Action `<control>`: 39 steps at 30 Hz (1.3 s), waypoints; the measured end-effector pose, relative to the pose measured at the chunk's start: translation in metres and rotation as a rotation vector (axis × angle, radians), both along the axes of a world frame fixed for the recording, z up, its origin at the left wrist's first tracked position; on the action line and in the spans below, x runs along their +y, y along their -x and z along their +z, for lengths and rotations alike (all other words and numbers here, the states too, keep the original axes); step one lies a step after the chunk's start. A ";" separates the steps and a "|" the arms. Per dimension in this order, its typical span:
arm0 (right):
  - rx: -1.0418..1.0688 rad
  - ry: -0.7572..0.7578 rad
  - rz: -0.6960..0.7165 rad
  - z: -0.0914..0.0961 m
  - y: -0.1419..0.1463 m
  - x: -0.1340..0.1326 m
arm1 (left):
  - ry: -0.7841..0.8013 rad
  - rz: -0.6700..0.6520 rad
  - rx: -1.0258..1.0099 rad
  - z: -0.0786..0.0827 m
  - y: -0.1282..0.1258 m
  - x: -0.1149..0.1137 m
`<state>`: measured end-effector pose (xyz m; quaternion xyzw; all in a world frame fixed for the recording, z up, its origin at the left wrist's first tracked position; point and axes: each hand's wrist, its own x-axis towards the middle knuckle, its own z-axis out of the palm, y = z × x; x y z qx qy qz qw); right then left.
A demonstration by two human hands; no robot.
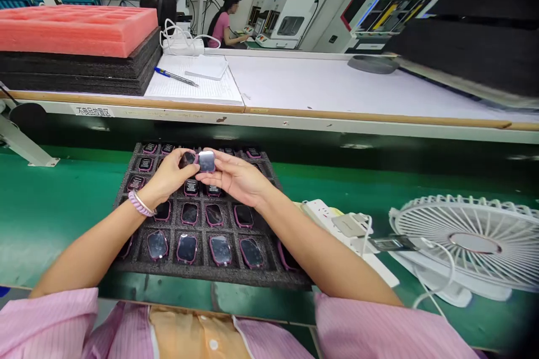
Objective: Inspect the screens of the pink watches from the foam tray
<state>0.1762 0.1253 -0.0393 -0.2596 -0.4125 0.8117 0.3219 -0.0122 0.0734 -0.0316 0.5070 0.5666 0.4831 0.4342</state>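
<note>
Above a black foam tray point(197, 276) my two hands meet. My left hand point(170, 176), with a lilac band and a bangle at the wrist, is closed on a dark-screened watch case point(188, 159). My right hand point(236, 176) grips a second watch case point(206, 161), whose screen reflects light; my left thumb reaches its edge. The two cases are side by side, touching or nearly so. In the tray's square pockets sit several purple-rimmed watch cases point(221, 249); some screens point(191, 187) are lit with white text. My hands and forearms hide part of the tray.
On the green bench point(76, 190), a white power strip point(322, 213) and a white fan point(475, 241) stand to the right. A raised shelf point(295, 81) behind holds red foam point(80, 31), papers and a pen point(176, 77). A person point(221, 25) sits near white machines point(286, 14) further back.
</note>
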 end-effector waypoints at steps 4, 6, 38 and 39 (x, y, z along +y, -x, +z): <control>0.018 -0.024 0.070 -0.020 -0.005 -0.007 | -0.008 0.007 0.052 -0.014 0.003 -0.005; 0.023 -0.035 0.096 -0.028 -0.008 -0.009 | -0.015 -0.001 0.097 -0.019 0.004 -0.008; 0.182 -0.098 0.179 -0.031 -0.011 -0.016 | -0.158 0.099 0.177 -0.020 -0.007 -0.023; 0.190 -0.100 0.181 -0.031 -0.011 -0.016 | -0.164 0.101 0.177 -0.020 -0.007 -0.023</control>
